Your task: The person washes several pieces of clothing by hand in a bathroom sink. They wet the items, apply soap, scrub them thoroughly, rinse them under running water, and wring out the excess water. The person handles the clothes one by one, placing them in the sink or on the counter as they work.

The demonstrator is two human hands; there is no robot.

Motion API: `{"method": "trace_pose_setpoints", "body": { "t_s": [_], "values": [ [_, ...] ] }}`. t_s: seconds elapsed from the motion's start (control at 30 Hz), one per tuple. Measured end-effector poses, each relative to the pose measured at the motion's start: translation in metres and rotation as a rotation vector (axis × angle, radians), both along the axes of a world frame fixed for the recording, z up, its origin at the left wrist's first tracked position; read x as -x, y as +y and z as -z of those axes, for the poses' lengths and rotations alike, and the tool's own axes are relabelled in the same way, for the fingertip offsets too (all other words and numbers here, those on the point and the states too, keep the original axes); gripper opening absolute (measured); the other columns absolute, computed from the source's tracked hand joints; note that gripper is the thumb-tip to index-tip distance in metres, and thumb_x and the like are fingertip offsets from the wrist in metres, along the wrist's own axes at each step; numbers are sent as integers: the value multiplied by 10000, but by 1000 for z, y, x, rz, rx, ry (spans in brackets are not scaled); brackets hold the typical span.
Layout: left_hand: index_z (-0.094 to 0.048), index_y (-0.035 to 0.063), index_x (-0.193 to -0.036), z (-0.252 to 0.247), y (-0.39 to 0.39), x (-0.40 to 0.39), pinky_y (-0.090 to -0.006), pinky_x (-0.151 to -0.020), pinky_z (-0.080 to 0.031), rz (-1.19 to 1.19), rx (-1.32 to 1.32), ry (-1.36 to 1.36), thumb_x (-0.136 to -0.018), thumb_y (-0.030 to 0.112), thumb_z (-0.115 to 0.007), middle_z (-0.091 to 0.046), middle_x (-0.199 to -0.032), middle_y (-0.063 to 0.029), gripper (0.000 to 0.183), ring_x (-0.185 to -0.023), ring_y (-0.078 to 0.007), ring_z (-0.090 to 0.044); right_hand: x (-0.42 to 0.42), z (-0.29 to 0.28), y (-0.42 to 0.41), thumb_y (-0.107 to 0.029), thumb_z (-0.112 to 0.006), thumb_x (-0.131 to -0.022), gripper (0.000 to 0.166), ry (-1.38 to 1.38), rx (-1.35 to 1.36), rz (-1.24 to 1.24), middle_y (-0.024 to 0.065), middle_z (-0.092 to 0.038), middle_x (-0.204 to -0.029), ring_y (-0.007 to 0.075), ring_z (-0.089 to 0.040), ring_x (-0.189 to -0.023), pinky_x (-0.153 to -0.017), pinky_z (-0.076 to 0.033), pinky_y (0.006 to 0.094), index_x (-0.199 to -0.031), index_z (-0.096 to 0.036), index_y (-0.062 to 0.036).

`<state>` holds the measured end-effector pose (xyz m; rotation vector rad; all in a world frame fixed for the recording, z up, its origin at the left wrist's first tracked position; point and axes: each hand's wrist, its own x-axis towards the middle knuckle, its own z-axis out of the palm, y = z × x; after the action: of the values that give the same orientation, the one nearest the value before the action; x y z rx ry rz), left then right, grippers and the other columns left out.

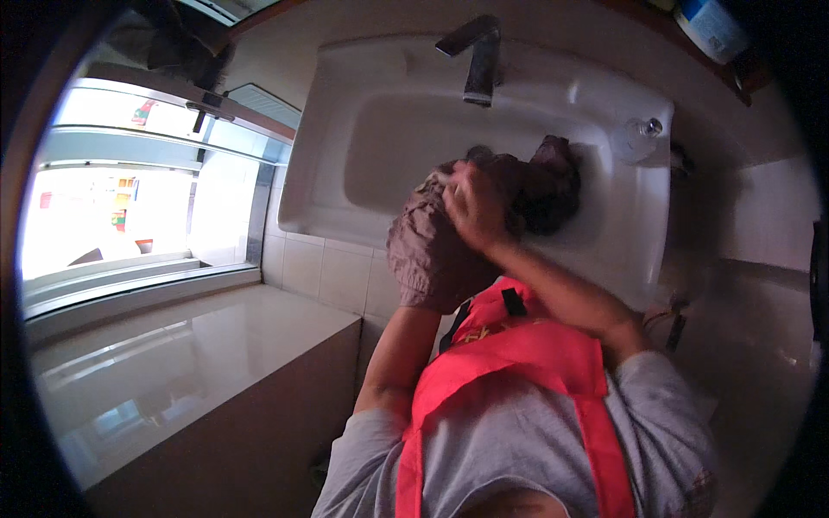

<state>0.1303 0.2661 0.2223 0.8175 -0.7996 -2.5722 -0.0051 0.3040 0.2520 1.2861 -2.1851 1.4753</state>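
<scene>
A wet brownish-mauve cloth garment [427, 259] is bunched over the near side of a white ceramic sink [311, 149]. My left hand is hidden inside or under the cloth; only its forearm shows below the gathered edge. On top of the fabric lies my right hand [476, 207], its fingers bent against the folds; whether they pinch the cloth cannot be told. The darker, soaked part of the garment [554, 188] rests in the basin on the right. Above the basin stands a chrome faucet [481, 65], and no water is seen running from it.
A clear glass or plastic object [638, 137] sits on the sink's right ledge. A glossy tiled ledge [214, 330] runs below the bright window [142, 213] at left. At the upper right, a white and blue container [712, 32] stands on a shelf.
</scene>
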Motion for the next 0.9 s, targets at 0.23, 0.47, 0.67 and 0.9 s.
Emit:
{"method": "trace_pose_setpoints", "body": {
  "t_s": [0.23, 0.47, 0.67, 0.9],
  "values": [
    [-449, 17, -1146, 1, 1, -2, -305, -876, -391, -2, -14, 16, -829, 268, -476, -507, -1099, -93, 405, -1019, -201, -483, 54, 25, 9, -216, -551, -816, 220, -578, -52, 182, 119, -569, -825, 191, -548, -805, -736, -416, 286, -913, -516, -22],
    [-443, 18, -1152, 2, 2, -2, -308, -883, -386, -3, -31, 48, -831, 267, -474, -500, -1110, -93, 408, -1027, -202, -477, 10, -19, 60, -175, -591, -779, 232, -488, -371, -292, 113, -525, -894, 219, -521, -840, -739, -402, 287, -885, -499, 11],
    [-438, 19, -1158, 2, 3, 18, -310, -889, -382, 12, -13, 74, -833, 266, -473, -495, -1120, -94, 410, -1033, -202, -473, 15, -91, 59, -140, -602, -730, 183, -274, -195, -266, 120, -497, -791, 265, -498, -742, -696, -409, 333, -806, -503, -6],
    [-431, 20, -1164, -3, -9, 26, -313, -896, -377, 44, 4, 104, -835, 265, -472, -488, -1131, -94, 413, -1041, -203, -467, -62, -110, 67, -177, -594, -737, 218, -171, -398, -646, 142, -496, -971, 308, -498, -900, -778, -407, 374, -867, -495, -33]
  ]
}}
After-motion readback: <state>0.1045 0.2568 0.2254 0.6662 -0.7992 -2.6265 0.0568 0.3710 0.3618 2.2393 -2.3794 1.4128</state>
